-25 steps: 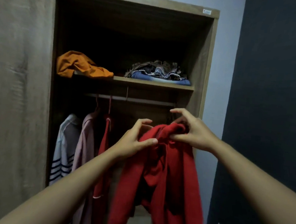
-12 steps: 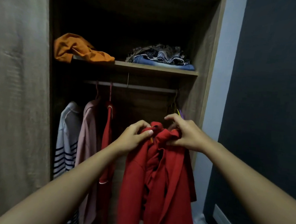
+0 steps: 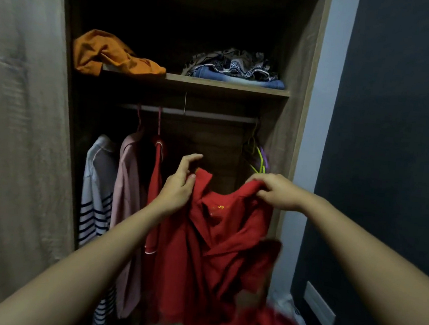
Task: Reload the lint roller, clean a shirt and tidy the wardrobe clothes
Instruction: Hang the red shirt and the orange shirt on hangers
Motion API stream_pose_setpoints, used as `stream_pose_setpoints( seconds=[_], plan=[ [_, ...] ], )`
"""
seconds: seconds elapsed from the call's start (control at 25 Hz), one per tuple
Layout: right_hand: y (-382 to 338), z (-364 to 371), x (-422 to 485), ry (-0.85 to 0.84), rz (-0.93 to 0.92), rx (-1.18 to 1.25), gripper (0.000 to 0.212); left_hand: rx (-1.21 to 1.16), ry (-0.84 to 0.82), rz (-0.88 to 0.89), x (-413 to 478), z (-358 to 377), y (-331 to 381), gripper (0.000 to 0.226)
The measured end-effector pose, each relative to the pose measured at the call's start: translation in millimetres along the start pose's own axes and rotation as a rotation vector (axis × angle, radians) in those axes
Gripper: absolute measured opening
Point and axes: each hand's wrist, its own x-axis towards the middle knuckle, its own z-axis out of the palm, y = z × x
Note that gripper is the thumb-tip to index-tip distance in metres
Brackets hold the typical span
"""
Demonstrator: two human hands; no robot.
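Observation:
I hold a red collared shirt [image 3: 216, 243] up in front of the open wardrobe. My left hand [image 3: 179, 187] pinches the left side of its collar, and my right hand [image 3: 277, 192] grips the right shoulder. The shirt hangs spread between both hands, its neckline open and its lower part blurred. Behind it runs the hanging rail [image 3: 186, 112] with a striped white top [image 3: 98, 190], a pink garment [image 3: 127, 201] and a red garment [image 3: 156, 183] on hangers at the left. No lint roller is in sight.
Empty yellow and purple hangers [image 3: 258, 156] hang at the rail's right end. The shelf [image 3: 226, 85] above carries a crumpled orange cloth [image 3: 111, 53] and a patterned pile on folded jeans [image 3: 235, 67]. A sliding door [image 3: 16, 117] stands left, a dark wall [image 3: 397, 153] right.
My hands have moved apart, spreading the bunched red shirt open by its collar and shoulder. The view has come closer to the wardrobe and dipped lower.

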Motion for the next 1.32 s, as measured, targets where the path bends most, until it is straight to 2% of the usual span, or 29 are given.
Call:
stream_pose_setpoints(
  seconds=[0.12, 0.28, 0.4, 0.44, 0.52, 0.64, 0.72, 0.84, 0.96, 1.04, 1.08, 1.2, 1.32],
  plan=[
    [11.2, -9.7, -0.5, -0.082, 0.065, -0.115, 0.020, 0.007, -0.064, -0.006, -4.7, -3.2, -11.8, 0.045],
    [22.3, -8.8, -9.2, -0.222, 0.197, -0.014, 0.020, -0.002, 0.019, -0.170, -11.1, -7.0, -21.5, 0.027],
    [25.9, -8.2, -7.3, -0.195, 0.177, -0.070, 0.021, -0.039, 0.017, -0.115, -11.6, -9.5, -18.3, 0.004],
    [24.3, -8.1, -7.1, -0.175, 0.166, -0.072, 0.023, 0.000, 0.002, -0.084, -10.7, -11.2, -16.9, 0.013],
    [22.5, -7.5, -7.0, -0.144, 0.156, 0.088, 0.030, 0.002, -0.006, -0.040, -5.1, -16.4, -18.7, 0.023],
    [25.2, -9.6, -8.2, -0.105, 0.157, 0.317, 0.042, -0.111, 0.010, -0.044, 0.9, -29.8, -23.2, 0.026],
    [26.3, -11.3, -4.7, -0.101, 0.162, 0.208, 0.051, -0.090, -0.033, -0.062, 0.3, -36.9, -21.7, 0.031],
    [22.8, -8.0, 5.1, -0.015, 0.182, -0.082, 0.051, -0.084, -0.046, -0.113, 0.9, -28.8, -17.3, 0.033],
    [13.1, -0.4, 9.1, 0.026, 0.221, -0.134, 0.041, 0.016, 0.016, -0.193, -1.7, -15.3, -7.0, 0.006],
    [12.4, 3.6, 9.3, -0.024, 0.215, -0.184, 0.044, 0.202, -0.031, -0.142, -3.3, -9.8, -5.9, 0.036],
    [12.6, 3.7, 8.5, -0.049, 0.213, -0.206, 0.044, 0.248, -0.030, -0.130, -1.6, -8.3, -6.3, 0.040],
    [17.4, -3.1, 4.4, -0.048, 0.223, -0.234, 0.036, 0.329, 0.044, -0.187, 7.0, -8.2, -12.1, 0.020],
    [24.1, -15.0, 0.8, 0.009, 0.255, -0.203, 0.043, 0.435, 0.083, -0.191, 13.6, -7.0, -17.2, 0.019]
  ],
)
